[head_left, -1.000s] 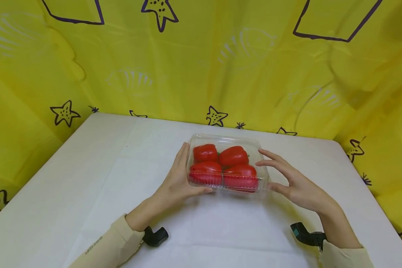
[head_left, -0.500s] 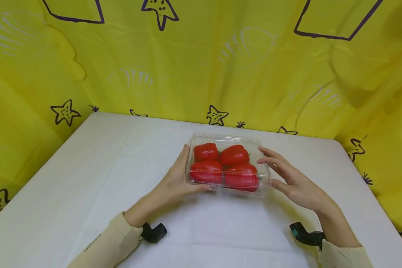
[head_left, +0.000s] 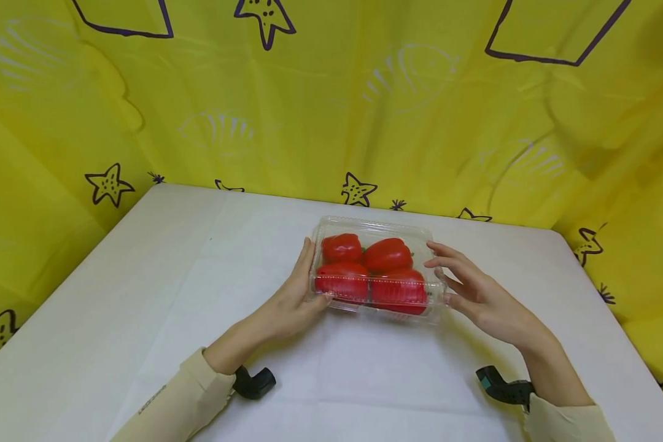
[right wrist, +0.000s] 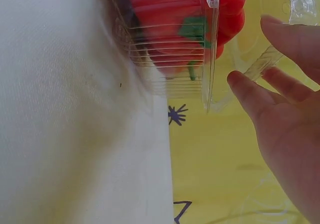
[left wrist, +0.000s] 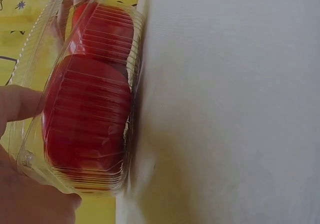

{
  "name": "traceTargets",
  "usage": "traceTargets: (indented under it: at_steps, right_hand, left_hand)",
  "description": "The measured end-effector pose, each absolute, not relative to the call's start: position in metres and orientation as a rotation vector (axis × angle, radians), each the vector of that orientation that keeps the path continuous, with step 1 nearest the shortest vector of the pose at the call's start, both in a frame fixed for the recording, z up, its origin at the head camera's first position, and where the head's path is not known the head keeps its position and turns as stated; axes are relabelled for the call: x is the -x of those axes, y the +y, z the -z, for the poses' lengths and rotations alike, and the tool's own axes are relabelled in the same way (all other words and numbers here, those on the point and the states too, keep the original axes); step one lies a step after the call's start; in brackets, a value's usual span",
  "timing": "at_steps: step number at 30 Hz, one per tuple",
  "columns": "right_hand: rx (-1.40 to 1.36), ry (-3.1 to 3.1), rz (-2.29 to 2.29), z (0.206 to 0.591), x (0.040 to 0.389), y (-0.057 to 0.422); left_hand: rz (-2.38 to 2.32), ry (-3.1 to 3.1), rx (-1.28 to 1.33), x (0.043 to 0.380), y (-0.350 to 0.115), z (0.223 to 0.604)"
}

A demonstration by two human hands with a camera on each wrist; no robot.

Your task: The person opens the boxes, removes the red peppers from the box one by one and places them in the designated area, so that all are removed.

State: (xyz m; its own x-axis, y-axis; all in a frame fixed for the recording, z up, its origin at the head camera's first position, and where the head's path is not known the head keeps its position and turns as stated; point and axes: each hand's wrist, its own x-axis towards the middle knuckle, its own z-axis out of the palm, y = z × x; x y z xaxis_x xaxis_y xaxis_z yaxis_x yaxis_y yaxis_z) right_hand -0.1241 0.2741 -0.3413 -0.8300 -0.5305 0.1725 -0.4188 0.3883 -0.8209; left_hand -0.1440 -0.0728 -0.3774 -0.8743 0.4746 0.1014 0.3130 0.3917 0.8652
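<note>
A clear plastic clamshell box [head_left: 378, 223] holding several red bell peppers [head_left: 388, 255] sits toward the back of the table. My left hand [head_left: 285, 304] grips the box's left end, thumb at the front rim and fingers along the side. At the right end, my right hand [head_left: 488, 302] pinches the edge of the lid [right wrist: 264, 65] between thumb and fingers. The right wrist view shows that edge raised away from the tub's rim [right wrist: 212, 59]. Green stems [right wrist: 193, 30] show through the ribbed wall. In the left wrist view, two peppers [left wrist: 87, 111] fill the tub's near side.
A white cloth [head_left: 143, 307] covers the table. Yellow curtain [head_left: 309, 123] with starfish drawings hangs along the back and both sides. Black wrist cameras [head_left: 256, 383] are strapped below each hand.
The left thumb has slid up and left from the lower front edge to the rim. The lid's front edge has risen slightly. My right hand has barely moved.
</note>
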Motion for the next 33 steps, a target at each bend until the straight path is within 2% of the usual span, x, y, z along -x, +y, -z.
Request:
traceTargets:
  at_steps: [21, 27, 33]
  right_hand:
    - [0.877, 2.576, 1.402, 0.336, 0.123, 0.279]
    - [0.868, 2.581, 1.415, 0.331, 0.121, 0.281]
    - [0.836, 2.582, 1.472, 0.33, 0.12, 0.278]
  left_hand:
    - [-1.378, 2.51, -0.786, 0.146, -0.073, 0.37]
    - [-1.334, 2.558, -0.696, 0.15, -0.08, 0.366]
    - [-1.066, 2.573, -0.681, 0.15, -0.093, 0.363]
